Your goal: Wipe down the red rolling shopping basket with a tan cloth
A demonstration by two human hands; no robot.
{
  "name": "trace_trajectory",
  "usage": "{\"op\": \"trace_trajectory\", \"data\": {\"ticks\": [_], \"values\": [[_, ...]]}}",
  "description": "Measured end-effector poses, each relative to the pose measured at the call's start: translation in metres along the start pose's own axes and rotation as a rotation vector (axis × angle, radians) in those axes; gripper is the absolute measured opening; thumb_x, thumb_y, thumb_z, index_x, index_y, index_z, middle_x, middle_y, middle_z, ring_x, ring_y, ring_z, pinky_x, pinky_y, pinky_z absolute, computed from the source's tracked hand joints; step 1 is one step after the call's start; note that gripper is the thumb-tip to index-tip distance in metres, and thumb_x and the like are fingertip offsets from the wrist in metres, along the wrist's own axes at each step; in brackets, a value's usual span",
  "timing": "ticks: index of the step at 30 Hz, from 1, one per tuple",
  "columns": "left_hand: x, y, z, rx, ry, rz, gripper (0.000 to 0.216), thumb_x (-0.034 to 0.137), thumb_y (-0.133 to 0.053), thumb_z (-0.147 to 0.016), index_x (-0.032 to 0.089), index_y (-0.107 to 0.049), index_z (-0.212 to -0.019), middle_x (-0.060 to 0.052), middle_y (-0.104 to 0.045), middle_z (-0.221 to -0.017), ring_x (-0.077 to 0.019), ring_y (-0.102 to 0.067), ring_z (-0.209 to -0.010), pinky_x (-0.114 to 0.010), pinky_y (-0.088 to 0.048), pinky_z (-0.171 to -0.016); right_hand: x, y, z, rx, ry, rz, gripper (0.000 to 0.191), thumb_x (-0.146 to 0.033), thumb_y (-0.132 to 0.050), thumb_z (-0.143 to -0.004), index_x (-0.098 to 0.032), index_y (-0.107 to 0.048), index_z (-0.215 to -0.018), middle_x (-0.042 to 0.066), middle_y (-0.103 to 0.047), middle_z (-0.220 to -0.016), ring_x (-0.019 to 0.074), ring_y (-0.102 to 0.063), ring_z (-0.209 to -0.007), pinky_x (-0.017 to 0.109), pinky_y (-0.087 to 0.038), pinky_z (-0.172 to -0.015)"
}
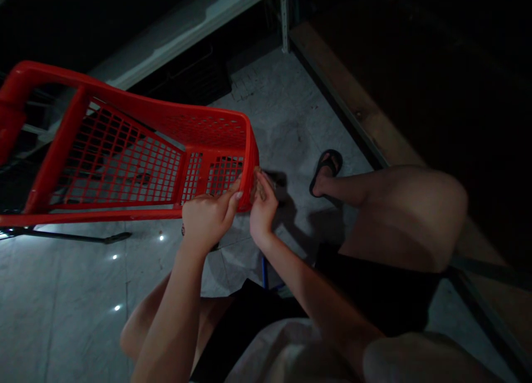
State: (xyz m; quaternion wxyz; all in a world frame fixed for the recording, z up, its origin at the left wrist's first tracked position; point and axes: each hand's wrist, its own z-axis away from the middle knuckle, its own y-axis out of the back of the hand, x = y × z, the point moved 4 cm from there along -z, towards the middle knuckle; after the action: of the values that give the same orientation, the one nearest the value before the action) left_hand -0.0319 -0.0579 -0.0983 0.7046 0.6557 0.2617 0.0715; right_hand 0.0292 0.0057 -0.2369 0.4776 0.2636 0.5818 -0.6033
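A red plastic shopping cart basket (137,103) with grid walls lies across the left of the view, its narrow end toward me. My left hand (208,216) grips the near corner of that end, fingers closed over the rim and partly hidden. Close beside it, at the outside of the same end wall, my right hand (264,208) is closed, thumb and fingers pinched around a small tan-brown piece (260,190), perhaps cloth or cord. It appears to touch the red wall; what it is exactly, I cannot make out in the dim light.
Grey tiled floor (83,305) lies below, with small bright light spots. A pale shelf frame (199,31) runs along the back, with a dark crate (199,75) under it. A wooden-edged platform (357,106) borders the right. My sandalled foot (326,169) stands near it.
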Motion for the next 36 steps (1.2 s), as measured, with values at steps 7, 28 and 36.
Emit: {"op": "trace_trajectory", "data": {"ticks": [7, 28, 36], "values": [[-0.009, 0.001, 0.012, -0.093, -0.012, 0.002, 0.074, 0.079, -0.039, -0.099, 0.03, -0.062, -0.15, -0.007, -0.072, -0.066, -0.0252, -0.068, -0.063, -0.031, -0.026, -0.056, 0.005, -0.008, 0.048, -0.029, -0.066, -0.139, 0.05, -0.016, -0.051, -0.092, -0.024, -0.063, -0.14, 0.008, -0.058, -0.153, 0.0189, -0.056, -0.143, 0.048, -0.042, -0.128], [-0.065, -0.019, 0.047, -0.022, 0.111, 0.053, 0.063, 0.066, -0.041, -0.104, 0.027, -0.068, -0.145, -0.006, -0.067, -0.061, -0.0214, -0.063, -0.061, -0.031, -0.032, -0.058, 0.061, -0.045, 0.011, -0.32, 0.02, 0.22, 0.042, -0.016, -0.051, -0.094, -0.027, -0.077, -0.125, 0.006, -0.065, -0.146, 0.0189, -0.058, -0.141, 0.043, -0.044, -0.125], [-0.078, -0.022, 0.064, -0.053, 0.162, 0.05, 0.061, 0.064, -0.043, -0.103, 0.027, -0.069, -0.144, -0.008, -0.071, -0.066, -0.0232, -0.066, -0.064, -0.032, -0.033, -0.059, 0.044, -0.02, 0.109, -0.228, -0.083, 0.253, 0.044, -0.019, -0.056, -0.094, -0.029, -0.073, -0.133, 0.007, -0.062, -0.151, 0.0197, -0.056, -0.143, 0.043, -0.049, -0.121]]}}
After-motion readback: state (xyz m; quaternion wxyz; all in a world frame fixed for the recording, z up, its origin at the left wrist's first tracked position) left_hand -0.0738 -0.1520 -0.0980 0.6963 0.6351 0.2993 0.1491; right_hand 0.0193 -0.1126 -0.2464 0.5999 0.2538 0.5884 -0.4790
